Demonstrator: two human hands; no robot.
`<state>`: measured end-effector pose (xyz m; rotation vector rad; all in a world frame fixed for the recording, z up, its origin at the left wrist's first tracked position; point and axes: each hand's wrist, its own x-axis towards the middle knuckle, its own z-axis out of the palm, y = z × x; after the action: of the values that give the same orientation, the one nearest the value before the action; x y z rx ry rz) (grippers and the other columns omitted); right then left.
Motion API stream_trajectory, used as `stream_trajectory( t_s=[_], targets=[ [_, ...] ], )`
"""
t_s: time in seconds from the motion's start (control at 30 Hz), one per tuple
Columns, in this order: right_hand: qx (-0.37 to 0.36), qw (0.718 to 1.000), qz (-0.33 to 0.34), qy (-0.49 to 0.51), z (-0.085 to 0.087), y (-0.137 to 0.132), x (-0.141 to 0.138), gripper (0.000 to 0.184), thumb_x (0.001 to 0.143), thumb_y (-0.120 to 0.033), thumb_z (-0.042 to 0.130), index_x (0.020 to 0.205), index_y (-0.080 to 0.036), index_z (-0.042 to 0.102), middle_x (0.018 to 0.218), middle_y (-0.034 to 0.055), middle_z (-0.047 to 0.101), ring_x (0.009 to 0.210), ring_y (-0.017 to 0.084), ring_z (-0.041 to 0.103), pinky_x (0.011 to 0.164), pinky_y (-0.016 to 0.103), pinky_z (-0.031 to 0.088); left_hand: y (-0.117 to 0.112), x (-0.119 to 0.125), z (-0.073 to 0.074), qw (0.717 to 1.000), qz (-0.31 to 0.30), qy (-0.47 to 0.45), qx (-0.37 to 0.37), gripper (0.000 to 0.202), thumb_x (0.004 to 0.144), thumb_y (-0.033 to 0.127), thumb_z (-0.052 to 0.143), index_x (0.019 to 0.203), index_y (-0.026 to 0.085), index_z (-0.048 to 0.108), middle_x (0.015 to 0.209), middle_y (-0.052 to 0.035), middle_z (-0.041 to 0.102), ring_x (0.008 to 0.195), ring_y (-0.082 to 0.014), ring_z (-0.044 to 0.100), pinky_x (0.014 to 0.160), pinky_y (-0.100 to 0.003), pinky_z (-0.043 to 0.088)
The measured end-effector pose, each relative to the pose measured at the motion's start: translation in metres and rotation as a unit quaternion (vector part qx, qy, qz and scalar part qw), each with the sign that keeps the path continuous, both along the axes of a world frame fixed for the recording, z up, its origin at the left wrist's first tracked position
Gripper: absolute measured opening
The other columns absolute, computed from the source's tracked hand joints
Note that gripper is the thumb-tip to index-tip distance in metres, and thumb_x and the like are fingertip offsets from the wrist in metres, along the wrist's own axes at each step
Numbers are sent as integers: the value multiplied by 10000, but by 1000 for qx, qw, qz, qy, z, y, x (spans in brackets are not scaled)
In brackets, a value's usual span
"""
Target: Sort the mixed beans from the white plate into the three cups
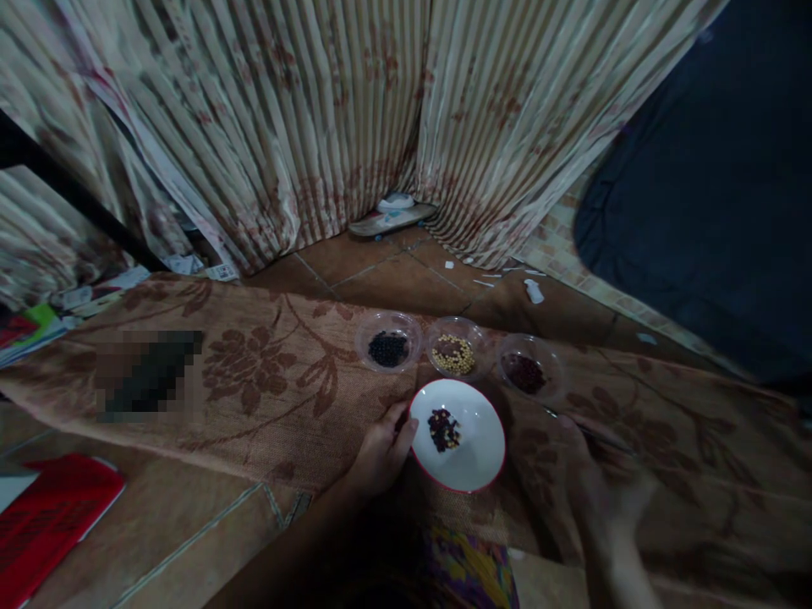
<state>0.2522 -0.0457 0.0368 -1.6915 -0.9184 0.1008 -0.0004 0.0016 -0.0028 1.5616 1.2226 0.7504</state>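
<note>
My left hand (386, 448) grips the left rim of a white bowl (488, 423) with a red edge, thumb on the rim. Mixed dark and yellow beans (444, 431) lie in a small heap inside it. To the right of the bowl, my right hand (600, 474) is smeared by motion and holds a thin, tweezers-like metal tool (551, 412), its tip pointing left. Beyond the bowl stand three clear plastic cups in a row: one with black beans (388, 348), one with yellow beans (453, 355), one with dark red beans (525, 372).
A brown flower-patterned cloth (285, 406) covers the long low surface. A pixelated dark object (152, 372) lies at its left. Striped curtains (355, 110) hang behind, with scraps (534, 292) on the tiled floor. A red bag (63, 507) lies lower left.
</note>
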Motion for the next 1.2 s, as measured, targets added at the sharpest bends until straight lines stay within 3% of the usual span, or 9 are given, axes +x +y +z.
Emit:
stream_trajectory(
  t_s=[0.13,0.3,0.6,0.87,1.2],
  targets=[
    [-90,990,103,45,-10,-20,-29,263,738,-409,654,807,-158,694,809,86,709,751,218,659,711,354,514,0,1,-1,1000,0,-11,2,321,919,335,419,1176,186,540,968,-31,691,825,-163,637,760,-246,467],
    [-164,966,196,24,-15,-26,-44,243,778,-420,608,798,-191,688,888,81,700,870,224,652,743,340,521,0,1,-3,1000,-1,-13,9,338,912,327,434,1203,185,532,1006,-38,688,852,-166,634,782,-250,469],
    [-179,959,215,-39,-11,-25,-44,224,815,-416,577,825,-215,676,922,64,688,900,211,641,775,323,511,0,0,-8,1000,-3,-1,6,357,915,345,427,1220,190,529,967,-41,699,820,-173,642,736,-256,478],
    [-163,959,224,-55,-18,-27,-43,227,826,-408,562,839,-213,677,915,65,689,878,204,643,771,322,510,1,0,-7,1000,-4,-11,-2,363,913,353,429,1221,191,532,945,-39,703,785,-169,644,723,-254,480],
    [-173,960,215,-42,-15,-28,-44,239,825,-411,557,831,-205,679,917,71,689,868,207,645,763,326,514,0,0,-2,1000,3,-6,-1,355,908,339,431,1212,189,538,981,-38,697,824,-169,637,765,-257,474]
  ],
)
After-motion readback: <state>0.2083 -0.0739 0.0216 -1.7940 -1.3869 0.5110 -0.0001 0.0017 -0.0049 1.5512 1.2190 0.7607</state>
